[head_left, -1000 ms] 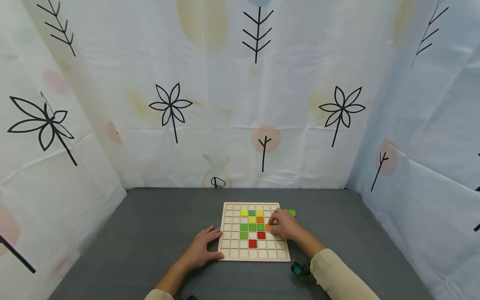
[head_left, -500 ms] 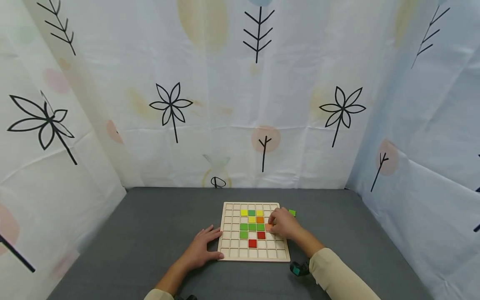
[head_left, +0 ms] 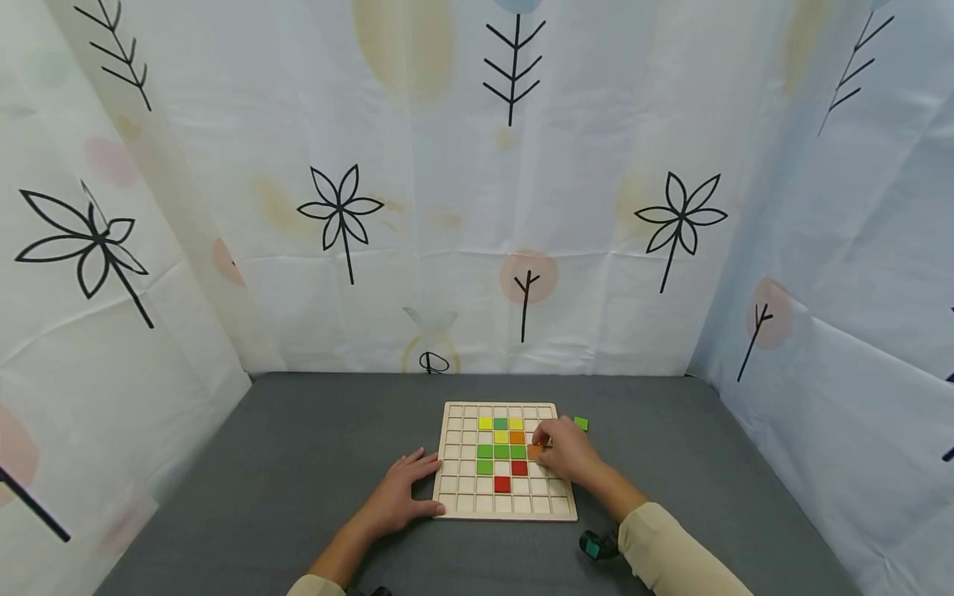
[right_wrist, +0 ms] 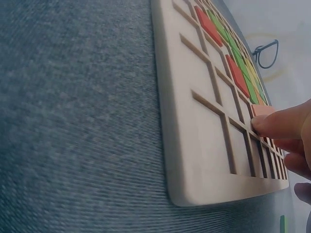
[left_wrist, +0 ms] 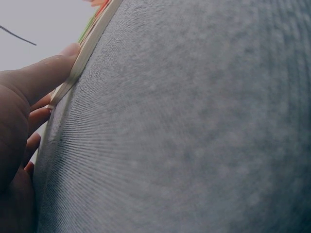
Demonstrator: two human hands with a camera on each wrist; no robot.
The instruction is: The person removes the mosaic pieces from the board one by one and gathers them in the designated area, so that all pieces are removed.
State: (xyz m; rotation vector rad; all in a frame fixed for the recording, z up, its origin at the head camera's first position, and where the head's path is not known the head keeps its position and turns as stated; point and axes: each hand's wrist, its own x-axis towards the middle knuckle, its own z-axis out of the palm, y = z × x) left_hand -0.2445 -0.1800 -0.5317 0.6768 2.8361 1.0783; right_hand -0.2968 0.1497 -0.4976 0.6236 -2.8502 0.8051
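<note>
A square wooden grid board (head_left: 468, 502) lies on the grey table, with several yellow, green, orange and red square tiles in its cells. My right hand (head_left: 572, 451) is over the board's right side, thumb and fingers pinching an orange tile (head_left: 534, 452) beside the row of green tiles (head_left: 502, 451). In the right wrist view the thumb tip presses on this orange tile (right_wrist: 263, 110). My left hand (head_left: 395, 498) rests at the board's left edge with fingers spread, the thumb touching the near left corner. The left wrist view shows that thumb (left_wrist: 51, 68) against the board's rim (left_wrist: 87, 51).
A loose green tile (head_left: 581, 424) lies on the table (head_left: 335, 439) just past the board's right edge. A black device (head_left: 599, 544) with a teal patch is by the right wrist. White patterned curtains (head_left: 447, 165) enclose the table at the back and sides.
The right forearm and sleeve have shifted slightly down; the right fingers stay at the orange tile. The left hand and the board have not visibly moved.
</note>
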